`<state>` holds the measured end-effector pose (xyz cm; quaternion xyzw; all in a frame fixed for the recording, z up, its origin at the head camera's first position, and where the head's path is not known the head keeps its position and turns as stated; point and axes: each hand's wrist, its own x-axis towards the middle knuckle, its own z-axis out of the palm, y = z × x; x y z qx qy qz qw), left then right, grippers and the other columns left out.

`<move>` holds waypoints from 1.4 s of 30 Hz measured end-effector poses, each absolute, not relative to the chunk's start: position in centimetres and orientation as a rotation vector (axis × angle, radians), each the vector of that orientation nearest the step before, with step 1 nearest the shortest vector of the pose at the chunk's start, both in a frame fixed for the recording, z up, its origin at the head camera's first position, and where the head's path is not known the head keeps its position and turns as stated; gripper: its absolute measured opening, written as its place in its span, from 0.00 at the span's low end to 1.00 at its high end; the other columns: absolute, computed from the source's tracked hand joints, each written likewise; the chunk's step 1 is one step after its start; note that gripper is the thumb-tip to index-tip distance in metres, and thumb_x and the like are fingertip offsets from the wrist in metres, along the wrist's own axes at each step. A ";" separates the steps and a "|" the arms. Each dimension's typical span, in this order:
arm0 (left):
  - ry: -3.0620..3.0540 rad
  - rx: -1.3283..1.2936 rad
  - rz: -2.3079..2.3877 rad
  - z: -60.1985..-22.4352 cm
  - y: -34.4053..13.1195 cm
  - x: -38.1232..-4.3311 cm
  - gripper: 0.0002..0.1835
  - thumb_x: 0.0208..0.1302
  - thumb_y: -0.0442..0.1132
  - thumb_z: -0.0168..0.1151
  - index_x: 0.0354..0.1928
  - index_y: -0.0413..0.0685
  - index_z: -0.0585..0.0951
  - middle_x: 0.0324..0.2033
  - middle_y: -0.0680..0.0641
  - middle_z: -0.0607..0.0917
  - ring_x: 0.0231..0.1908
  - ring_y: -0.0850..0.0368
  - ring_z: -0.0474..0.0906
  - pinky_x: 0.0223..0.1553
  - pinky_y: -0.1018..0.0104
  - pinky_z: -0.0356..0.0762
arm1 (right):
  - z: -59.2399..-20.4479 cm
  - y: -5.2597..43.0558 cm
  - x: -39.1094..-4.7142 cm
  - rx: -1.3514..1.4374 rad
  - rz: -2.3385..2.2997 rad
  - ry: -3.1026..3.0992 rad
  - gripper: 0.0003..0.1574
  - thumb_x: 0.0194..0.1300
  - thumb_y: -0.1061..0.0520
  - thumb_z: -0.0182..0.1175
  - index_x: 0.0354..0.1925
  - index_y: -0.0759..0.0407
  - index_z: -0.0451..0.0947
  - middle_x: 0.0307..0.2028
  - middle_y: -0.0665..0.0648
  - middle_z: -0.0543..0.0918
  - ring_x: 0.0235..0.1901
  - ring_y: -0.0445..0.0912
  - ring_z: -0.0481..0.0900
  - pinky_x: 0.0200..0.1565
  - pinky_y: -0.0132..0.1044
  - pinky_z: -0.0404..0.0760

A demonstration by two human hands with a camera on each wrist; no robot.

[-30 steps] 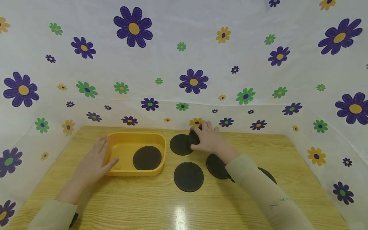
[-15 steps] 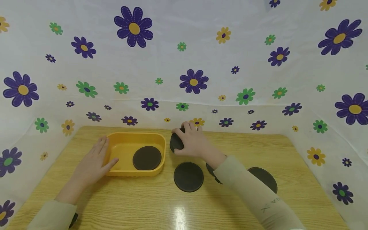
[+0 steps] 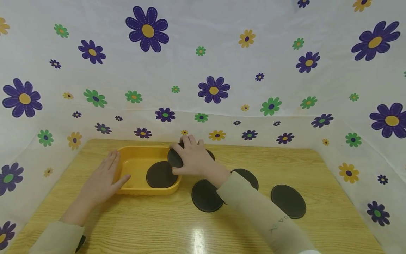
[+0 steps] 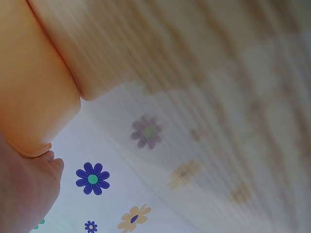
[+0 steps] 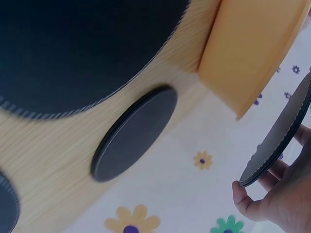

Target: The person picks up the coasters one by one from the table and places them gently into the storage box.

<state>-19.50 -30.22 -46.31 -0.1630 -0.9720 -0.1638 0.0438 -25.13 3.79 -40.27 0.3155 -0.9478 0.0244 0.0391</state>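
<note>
My right hand (image 3: 193,158) grips a round black coaster (image 3: 174,158) by its edges, above the right rim of the yellow plastic tray (image 3: 131,173). In the right wrist view this held coaster (image 5: 279,131) is tilted, its stitched edge showing, fingers and thumb around it. Inside the tray lies another black coaster (image 3: 161,176), toward the right side. My left hand (image 3: 103,176) rests against the tray's left rim with straight fingers, thumb over the front corner. The left wrist view catches part of that hand (image 4: 31,194) at the tray's wall (image 4: 36,77).
Right of the tray, more black coasters lie on the wooden table (image 3: 142,225): a front one (image 3: 206,197), one partly behind my sleeve (image 3: 248,178), one farther right (image 3: 288,201), and one mostly hidden behind my right hand. A flowered cloth (image 3: 222,63) encloses the back and sides.
My right hand has carried the coaster leftward, from over the back coaster to the tray's right rim. My left hand and the tray have stayed put.
</note>
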 end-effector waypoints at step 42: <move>-2.984 -0.480 -0.494 -46.2 -30.1 -19.6 0.52 0.78 0.60 0.56 0.83 0.28 0.47 0.83 0.27 0.49 0.83 0.27 0.46 0.82 0.33 0.50 | -44.5 -4.4 -25.0 1.075 -0.083 -3.019 0.49 0.66 0.22 0.61 0.78 0.36 0.65 0.73 0.56 0.66 0.72 0.52 0.65 0.68 0.53 0.76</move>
